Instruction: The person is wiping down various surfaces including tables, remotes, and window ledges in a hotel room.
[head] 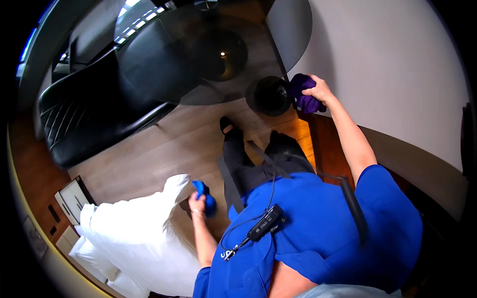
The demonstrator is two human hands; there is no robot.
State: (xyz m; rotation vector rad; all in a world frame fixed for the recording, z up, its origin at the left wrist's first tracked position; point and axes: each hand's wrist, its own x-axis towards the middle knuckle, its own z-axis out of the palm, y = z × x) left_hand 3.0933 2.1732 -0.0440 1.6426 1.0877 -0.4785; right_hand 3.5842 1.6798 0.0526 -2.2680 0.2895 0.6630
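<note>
My right hand (319, 90) grips a bunched purple cloth (305, 93), reaching out beside the pale wall panel. Just left of that cloth, a round black bin (270, 96) stands on the floor, partly seen through a glass tabletop. Down at my left side, my left hand (197, 203) is closed around a crumpled blue cloth (205, 199) that hangs below the fingers. The white bedding (134, 227) of a bed lies just left of this hand, one corner of it sticking up near the cloth.
A round glass table (227, 87) fills the upper middle, with a black leather sofa (100, 111) to its left. Wood-look flooring (149, 152) runs between sofa and bed. A white bedside cabinet (72, 201) stands past the bed. Several cords and a black device (265, 222) hang on my blue shirt.
</note>
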